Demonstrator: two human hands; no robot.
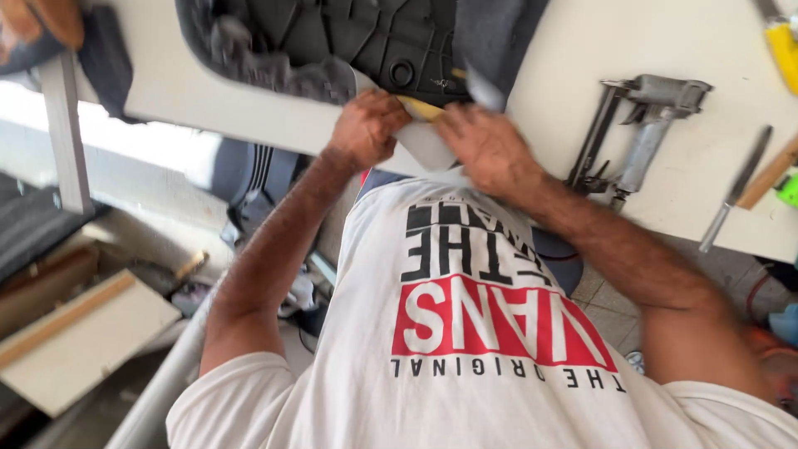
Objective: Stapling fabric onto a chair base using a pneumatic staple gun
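A black moulded plastic panel [366,37] lies on the white worktable [582,50] near its front edge. A grey covering sheet [432,145] folds over the panel's near edge, with a strip of yellow foam [422,108] showing under it. My left hand [366,129] grips the grey sheet at the panel's edge, fingers curled. My right hand [486,145] pinches the same sheet beside it. Both hands are blurred with motion.
A grey pneumatic staple gun [644,125] lies on the table right of my right hand. Farther right are a metal blade tool [736,187] and a wooden handle [769,175]. Boards [79,341] and clutter lie on the floor at the left.
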